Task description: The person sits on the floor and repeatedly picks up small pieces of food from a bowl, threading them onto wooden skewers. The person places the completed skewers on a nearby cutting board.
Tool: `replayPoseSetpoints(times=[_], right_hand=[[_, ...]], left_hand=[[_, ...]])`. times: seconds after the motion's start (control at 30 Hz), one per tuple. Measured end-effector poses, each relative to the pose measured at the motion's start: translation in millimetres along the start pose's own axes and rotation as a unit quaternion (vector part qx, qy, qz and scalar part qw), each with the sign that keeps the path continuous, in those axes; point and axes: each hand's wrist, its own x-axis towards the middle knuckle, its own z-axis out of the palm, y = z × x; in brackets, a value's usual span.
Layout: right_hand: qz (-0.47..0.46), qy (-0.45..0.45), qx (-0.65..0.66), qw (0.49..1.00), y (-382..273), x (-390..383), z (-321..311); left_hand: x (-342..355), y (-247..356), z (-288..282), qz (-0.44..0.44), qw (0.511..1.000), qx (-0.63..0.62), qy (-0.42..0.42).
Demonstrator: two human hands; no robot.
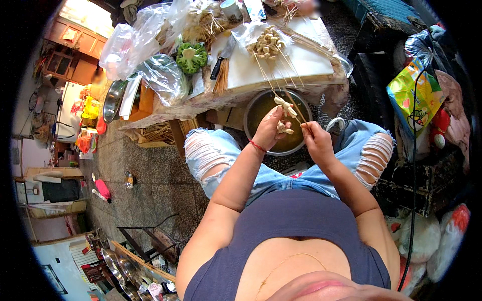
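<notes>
Over a metal bowl (246, 113) with yellowish liquid, between my knees, my left hand (267, 132) is closed on pale mushroom pieces (285, 106). More of the pale pieces show below its fingers. My right hand (318, 142) pinches the near end of a thin wooden skewer (296, 110), which slants up and to the left beside the mushroom. Whether the skewer's tip pierces the mushroom I cannot tell. On the table beyond, a heap of mushroom skewers (268, 44) lies on clear plastic, with sticks pointing toward me.
A white board (306, 60) covers the table's right part. Left of it are a black-handled knife (217, 67), loose skewers (221, 83), a broccoli head (192, 56) and plastic bags (131, 45). A cable (413, 200) hangs at my right, near packed bags (422, 236).
</notes>
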Motion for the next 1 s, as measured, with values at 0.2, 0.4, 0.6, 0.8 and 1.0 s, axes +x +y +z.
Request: replayPoseSetpoints(times=[0.2, 0.4, 0.6, 0.8, 1.0], right_hand=[[-0.159, 0.055, -0.151, 0.974, -7, 7, 6], [-0.168, 0.054, -0.16, 0.971, -5, 4, 8], [-0.138, 0.015, -0.127, 0.982, 0, 3, 10], [0.21, -0.176, 0.284, 0.919, -16, 5, -6], [0.298, -0.212, 0.382, 0.849, -31, 5, -21]], left_hand=[[-3, 0, -7, 0.1, 0.982, 0.155, 0.04], [-5, 12, -1, 0.077, 0.981, 0.16, 0.081], [0, 6, -4, 0.119, 0.977, 0.164, 0.07], [-1, 13, -3, 0.161, 0.973, 0.136, 0.095], [-1, 16, 2, 0.152, 0.982, 0.083, 0.072]])
